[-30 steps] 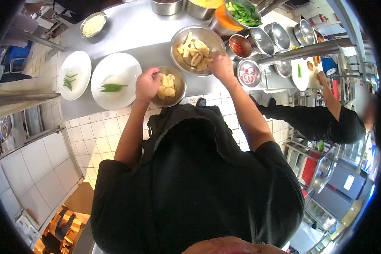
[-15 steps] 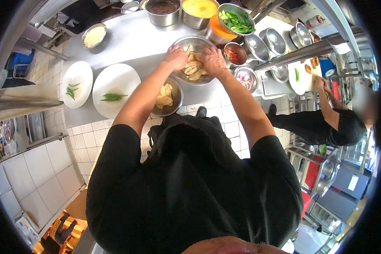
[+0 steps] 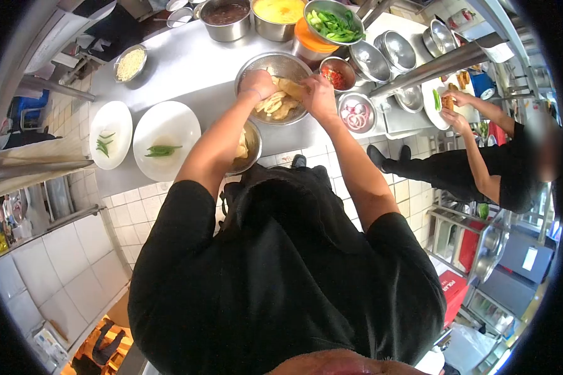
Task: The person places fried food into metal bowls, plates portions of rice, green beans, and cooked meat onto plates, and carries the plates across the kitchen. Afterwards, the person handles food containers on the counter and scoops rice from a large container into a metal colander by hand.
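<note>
Both of my hands are inside a large steel bowl (image 3: 275,59) of pale yellow food pieces (image 3: 274,106) on the steel counter. My left hand (image 3: 256,84) is closed at the bowl's left side. At the right side, my right hand (image 3: 319,97) is closed too. One long yellow piece (image 3: 291,87) spans between them, and both hands seem to grip it. A smaller steel bowl (image 3: 251,150) with a few of the same pieces sits nearer me, mostly hidden under my left forearm.
Two white plates (image 3: 169,128) (image 3: 109,125) with green chillies lie to the left. Bowls of sliced onion (image 3: 356,112), red chilli (image 3: 336,76), greens (image 3: 333,22) and pots of sauce (image 3: 225,14) ring the big bowl. A co-worker (image 3: 500,169) handles a plate at the right.
My left hand left the small bowl and moved up into the large bowl. Both hands have come together on a yellow piece. The co-worker's arms have shifted over the plate.
</note>
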A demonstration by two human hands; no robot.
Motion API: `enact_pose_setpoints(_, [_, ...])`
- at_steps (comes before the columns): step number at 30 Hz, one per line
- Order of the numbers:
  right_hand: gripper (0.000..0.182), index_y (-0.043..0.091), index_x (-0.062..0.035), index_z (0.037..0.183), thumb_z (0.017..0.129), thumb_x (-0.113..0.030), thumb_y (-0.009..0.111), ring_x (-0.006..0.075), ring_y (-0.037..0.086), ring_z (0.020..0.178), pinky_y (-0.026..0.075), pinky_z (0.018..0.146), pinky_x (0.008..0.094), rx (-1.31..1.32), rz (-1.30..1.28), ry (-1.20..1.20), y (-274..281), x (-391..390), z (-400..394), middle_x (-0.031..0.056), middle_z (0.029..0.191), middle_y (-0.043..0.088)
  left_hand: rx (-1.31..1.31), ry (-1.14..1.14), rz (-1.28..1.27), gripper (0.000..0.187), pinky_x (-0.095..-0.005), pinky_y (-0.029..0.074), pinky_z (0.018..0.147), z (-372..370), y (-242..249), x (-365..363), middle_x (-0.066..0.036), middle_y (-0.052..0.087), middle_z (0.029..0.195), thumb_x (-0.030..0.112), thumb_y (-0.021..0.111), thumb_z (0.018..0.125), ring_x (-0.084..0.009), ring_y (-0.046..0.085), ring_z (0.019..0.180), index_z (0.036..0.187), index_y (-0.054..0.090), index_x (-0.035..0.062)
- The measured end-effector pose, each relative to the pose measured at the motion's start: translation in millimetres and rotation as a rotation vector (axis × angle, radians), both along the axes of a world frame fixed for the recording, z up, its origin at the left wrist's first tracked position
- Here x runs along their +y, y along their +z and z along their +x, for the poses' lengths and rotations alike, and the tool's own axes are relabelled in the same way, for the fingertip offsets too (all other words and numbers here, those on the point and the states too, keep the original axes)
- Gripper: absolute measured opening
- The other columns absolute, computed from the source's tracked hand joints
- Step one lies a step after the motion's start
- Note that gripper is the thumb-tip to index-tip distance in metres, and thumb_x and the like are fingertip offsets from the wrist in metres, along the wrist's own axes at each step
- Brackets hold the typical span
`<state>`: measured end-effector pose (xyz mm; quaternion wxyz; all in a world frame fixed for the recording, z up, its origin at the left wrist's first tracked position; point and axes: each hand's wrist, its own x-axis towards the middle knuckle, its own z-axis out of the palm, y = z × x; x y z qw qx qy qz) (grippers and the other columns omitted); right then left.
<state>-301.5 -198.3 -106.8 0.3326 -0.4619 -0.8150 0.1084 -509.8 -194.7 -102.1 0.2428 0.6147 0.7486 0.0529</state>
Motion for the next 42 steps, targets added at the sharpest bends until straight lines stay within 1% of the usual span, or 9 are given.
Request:
enact_pose_setpoints(6, [0.013,0.07,-0.0073,0.084,0.073,-0.008,0.065,0.0308,0.059,0.095,0.047,0.084,0.0408,0.105,-0.056,-0.118,-3,-12,11,0.012,0.094,0.065,-0.467,0.134,0.205,0.01,-0.029,0.048,0.055,-34,0,-1,-0.003,0.063,0.067,0.016,0.072,0.072,-0.0106,0.058,0.057,0.072,0.064,0.0093])
enact_pose_setpoints(10, [0.013,0.071,-0.0081,0.085,0.076,-0.015,0.064,0.0296,0.058,0.1,0.045,0.088,0.0401,-0.198,-0.147,0.07,2,-19,3,0.0128,0.093,0.066,-0.548,0.158,0.394,0.013,-0.0318,0.049,0.056,-46,-9,0,-0.006,0.061,0.063,0.016,0.07,0.07,-0.0167,0.058,0.053,0.074,0.062,0.0062])
enact_pose_setpoints(14, [0.02,0.07,-0.0089,0.09,0.082,-0.018,0.054,0.0271,0.059,0.105,0.043,0.093,0.042,-0.753,-0.167,0.181,-4,-16,-28,0.0124,0.096,0.069,-0.519,0.137,0.29,0.023,-0.0312,0.051,0.073,-49,-27,4,-0.011,0.07,0.085,0.024,0.071,0.075,-0.019,0.066,0.079,0.091,0.07,0.0072])
enact_pose_setpoints(21, [0.027,0.07,-0.0099,0.092,0.082,-0.033,0.06,0.0279,0.068,0.091,0.047,0.091,0.0449,-0.751,-0.12,0.251,8,-4,-24,0.016,0.093,0.07,-0.482,0.198,0.435,0.04,-0.0331,0.051,0.08,-71,41,-83,-0.016,0.069,0.098,0.031,0.071,0.081,-0.0257,0.066,0.088,0.11,0.065,0.0043])
enact_pose_setpoints(24, [0.033,0.071,-0.0081,0.09,0.079,-0.039,0.064,0.0306,0.068,0.087,0.051,0.081,0.042,-0.527,-0.367,0.174,77,-19,-16,0.017,0.086,0.07,-0.544,0.319,0.404,0.037,-0.0333,0.051,0.078,-85,42,-161,-0.017,0.068,0.097,0.028,0.07,0.082,-0.0251,0.066,0.085,0.107,0.066,0.0016])
enact_pose_setpoints(31, [0.038,0.07,-0.002,0.089,0.08,-0.038,0.065,0.0291,0.067,0.079,0.052,0.074,0.0367,-0.095,-0.7,0.423,80,-74,-32,0.0177,0.086,0.069,-0.191,0.466,-0.144,0.035,-0.0359,0.053,0.064,-79,22,-275,-0.015,0.066,0.072,0.029,0.062,0.088,-0.023,0.066,0.066,0.083,0.061,-0.0048])
enact_pose_setpoints(34, [0.044,0.067,0.0018,0.078,0.082,-0.042,0.065,0.0248,0.066,0.071,0.052,0.07,0.0362,0.094,-0.703,0.395,56,-101,-49,0.0174,0.076,0.067,-0.693,0.721,-0.062,0.035,-0.03,0.049,0.047,-66,-8,-281,-0.011,0.063,0.07,0.031,0.057,0.092,-0.0181,0.063,0.055,0.086,0.057,-0.0032])
enact_pose_setpoints(37, [0.054,0.063,0.0037,0.069,0.083,-0.048,0.066,0.0189,0.063,0.063,0.052,0.064,0.0344,0.105,-1.063,0.045,52,-112,-27,0.0155,0.066,0.063,-1.011,0.834,0.004,0.028,-0.0313,0.052,0.049,-66,-23,-278,-0.014,0.061,0.073,0.026,0.054,0.094,-0.0214,0.064,0.058,0.094,0.051,-0.0019])
enact_pose_setpoints(42, [0.066,0.051,0.0065,0.116,0.088,-0.053,0.06,0.0209,0.062,0.065,0.055,0.061,0.03,0.847,-1.337,-0.162,-15,-98,-5,0.0145,0.088,0.063,-1.144,0.796,0.118,0.026,-0.0317,0.056,0.057,-66,-24,-273,-0.014,0.062,0.076,0.024,0.054,0.093,-0.0225,0.066,0.062,0.089,0.051,-0.0018])
